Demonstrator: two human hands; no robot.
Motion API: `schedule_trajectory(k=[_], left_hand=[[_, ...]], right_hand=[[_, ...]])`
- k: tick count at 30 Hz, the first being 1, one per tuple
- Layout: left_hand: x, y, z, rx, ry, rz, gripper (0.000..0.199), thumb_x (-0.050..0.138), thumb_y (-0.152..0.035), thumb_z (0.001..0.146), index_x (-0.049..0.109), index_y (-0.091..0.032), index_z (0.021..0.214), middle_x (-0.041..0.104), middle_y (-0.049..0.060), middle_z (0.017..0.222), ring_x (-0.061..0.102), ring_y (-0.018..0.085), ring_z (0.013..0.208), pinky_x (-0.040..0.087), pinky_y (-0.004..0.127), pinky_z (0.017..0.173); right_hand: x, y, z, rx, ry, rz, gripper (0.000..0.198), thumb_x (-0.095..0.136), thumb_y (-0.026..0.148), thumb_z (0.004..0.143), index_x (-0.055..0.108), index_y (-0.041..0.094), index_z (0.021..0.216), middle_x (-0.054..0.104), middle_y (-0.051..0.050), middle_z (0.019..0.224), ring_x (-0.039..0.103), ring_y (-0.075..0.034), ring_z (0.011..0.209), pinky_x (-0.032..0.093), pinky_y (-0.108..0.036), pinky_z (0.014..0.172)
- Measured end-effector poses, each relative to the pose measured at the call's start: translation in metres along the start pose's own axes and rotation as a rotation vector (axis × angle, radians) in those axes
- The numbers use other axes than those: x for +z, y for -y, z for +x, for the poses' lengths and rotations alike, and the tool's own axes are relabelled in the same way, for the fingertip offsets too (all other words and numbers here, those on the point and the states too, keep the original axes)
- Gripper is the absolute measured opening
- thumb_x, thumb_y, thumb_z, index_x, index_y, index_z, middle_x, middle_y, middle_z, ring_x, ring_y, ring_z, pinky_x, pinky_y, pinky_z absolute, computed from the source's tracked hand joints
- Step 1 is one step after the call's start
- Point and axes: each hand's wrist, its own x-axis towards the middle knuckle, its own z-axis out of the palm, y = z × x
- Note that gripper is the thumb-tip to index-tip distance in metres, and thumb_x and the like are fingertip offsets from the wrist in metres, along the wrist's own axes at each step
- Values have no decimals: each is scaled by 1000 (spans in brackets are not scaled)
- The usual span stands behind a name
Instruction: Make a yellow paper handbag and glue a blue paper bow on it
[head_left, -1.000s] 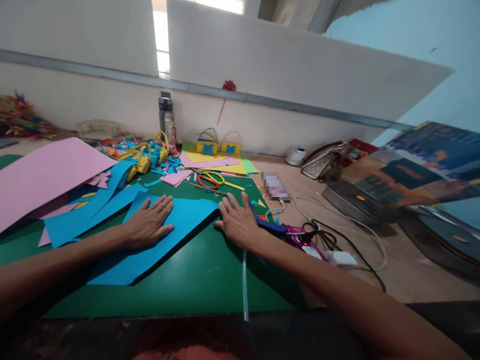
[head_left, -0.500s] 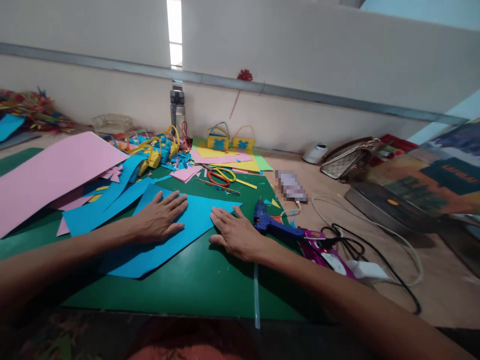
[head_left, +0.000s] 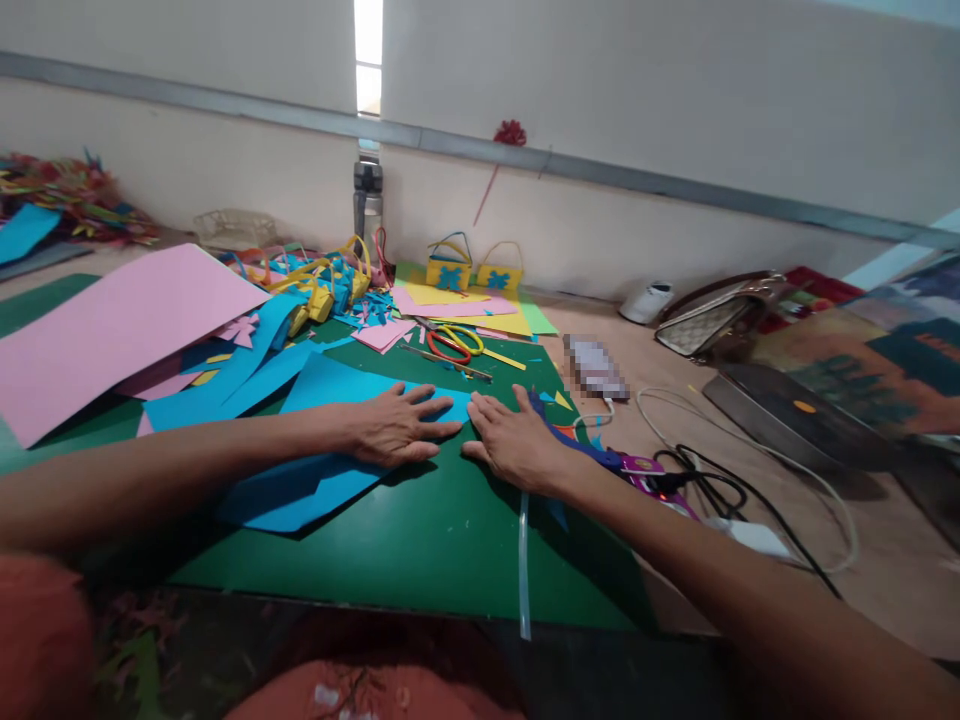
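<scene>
A folded sheet of blue paper (head_left: 341, 383) lies at an angle on the green cutting mat (head_left: 420, 560). My left hand (head_left: 405, 425) rests flat on its right part, fingers spread. Just to the right, my right hand (head_left: 517, 440) lies palm down at the sheet's right tip, fingers stretched out and close to the left fingertips. The hand partly hides a blue glue gun (head_left: 583, 442) behind it. Below my right wrist a clear glue stick (head_left: 525, 575) extends past the mat's front edge.
Scissors (head_left: 450, 345) lie beyond the sheet, near small yellow paper bags (head_left: 448, 273) and coloured scraps. A large pink sheet (head_left: 127, 330) covers the left side. Cables, a blurred phone (head_left: 595, 368) and a purple power strip (head_left: 675, 500) are on the right.
My left hand has slid right across the blue paper toward my right hand. The right hand has shifted slightly right and now covers more of the glue gun. The view has tilted a little.
</scene>
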Motion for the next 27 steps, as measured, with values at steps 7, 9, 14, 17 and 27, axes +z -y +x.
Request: schedule_trajectory(k=[7, 9, 14, 17, 27], left_hand=[[1, 2, -15, 17, 25, -104, 47, 24, -37, 93, 29, -31, 139, 13, 7, 152, 8, 35, 137, 11, 63, 102], [4, 3, -30, 38, 34, -159, 47, 22, -38, 94, 27, -32, 140, 11, 5, 152, 5, 33, 138, 5, 63, 103], [7, -2, -70, 41, 55, -216, 47, 22, -38, 94, 26, -33, 140, 10, 0, 152, 2, 30, 139, 0, 60, 105], [8, -9, -91, 34, 58, -218, 47, 23, -37, 94, 27, -31, 140, 13, 0, 151, 5, 29, 139, -1, 58, 106], [19, -24, -144, 29, 18, -194, 48, 31, -34, 93, 24, -31, 141, 17, 0, 150, 8, 27, 138, -4, 53, 109]], right_hand=[[1, 1, 3, -11, 1, -31, 51, 36, 38, 91, 46, 5, 129, 44, -22, 136, 34, -33, 130, 10, -62, 103], [1, 2, 3, -10, 5, -42, 50, 36, 38, 91, 46, 5, 128, 44, -22, 136, 34, -33, 129, 11, -63, 103], [0, 4, 4, -2, 4, -67, 48, 37, 36, 91, 46, 5, 127, 42, -24, 137, 38, -35, 126, 13, -63, 101], [-3, 5, 3, -16, 4, -77, 43, 36, 34, 91, 51, 9, 123, 44, -22, 136, 38, -35, 127, 15, -63, 100], [-1, 3, 4, -45, 2, -116, 43, 31, 33, 92, 49, 8, 123, 44, -23, 136, 36, -34, 129, 18, -65, 98]])
